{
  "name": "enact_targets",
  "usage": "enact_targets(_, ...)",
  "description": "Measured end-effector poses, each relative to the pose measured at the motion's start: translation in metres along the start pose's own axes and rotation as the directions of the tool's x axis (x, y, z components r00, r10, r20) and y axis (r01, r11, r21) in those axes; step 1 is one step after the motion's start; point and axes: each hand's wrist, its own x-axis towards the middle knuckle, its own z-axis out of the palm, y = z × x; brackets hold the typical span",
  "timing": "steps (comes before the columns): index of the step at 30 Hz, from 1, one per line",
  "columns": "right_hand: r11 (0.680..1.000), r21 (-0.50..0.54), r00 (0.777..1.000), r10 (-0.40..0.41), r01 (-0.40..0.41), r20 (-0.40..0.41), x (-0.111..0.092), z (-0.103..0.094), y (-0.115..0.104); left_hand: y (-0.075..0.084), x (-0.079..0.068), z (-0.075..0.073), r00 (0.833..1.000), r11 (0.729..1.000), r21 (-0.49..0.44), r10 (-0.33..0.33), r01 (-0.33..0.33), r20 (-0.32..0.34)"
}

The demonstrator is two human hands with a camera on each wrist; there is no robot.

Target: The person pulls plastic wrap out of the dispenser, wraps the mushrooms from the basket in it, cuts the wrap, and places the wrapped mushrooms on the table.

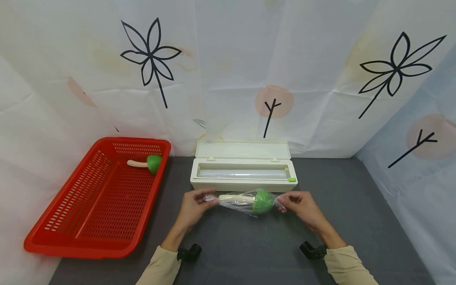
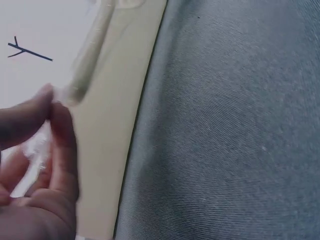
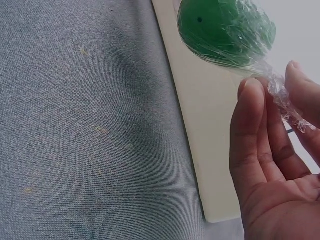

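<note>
A green-headed piece with a long pale stalk [image 1: 263,201] is wrapped in clear cling film, its ends bunched into twists. My left hand [image 1: 194,208] pinches the film twist beyond the stalk end, thumb against fingers. At the head end, my right hand [image 1: 301,208] holds the other twist; the right wrist view shows this crinkled film [image 3: 280,97] between thumb and fingers. The wrapped piece lies level between both hands, just in front of a cream cling film dispenser [image 1: 246,185]. In the left wrist view the stalk [image 2: 91,57] points at my fingertips.
The dispenser's lid [image 1: 244,150] stands raised, with a film roll [image 1: 242,174] inside and a small green tab at its right. On the left, a red basket [image 1: 142,233] holds a similar unwrapped green piece with a pale stalk [image 1: 154,163]. A patterned white cloth hangs behind the dark table.
</note>
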Motion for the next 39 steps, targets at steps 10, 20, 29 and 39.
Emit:
enact_targets(10,0.998,0.001,0.998,-0.066,0.066,-0.019,0.0002,0.0030,-0.0027,-0.0014,0.0018,0.0017,0.958,0.958,0.038,-0.286,0.285,0.019)
enact_targets(20,0.997,0.007,0.996,-0.082,0.082,-0.016,0.0050,0.0057,0.0022,-0.0039,0.0003,0.0034,0.898,0.902,-0.101,-0.395,0.419,0.194)
enact_targets(29,0.997,0.001,0.997,-0.080,0.080,-0.009,0.0033,0.0060,0.0031,-0.0052,-0.0004,-0.0002,0.875,0.879,-0.206,-0.348,0.429,0.337)
enact_targets(39,0.998,-0.041,0.999,-0.040,0.041,0.010,0.0009,0.0065,0.0015,-0.0070,-0.0003,-0.0020,0.910,0.894,-0.253,-0.294,0.370,0.293)
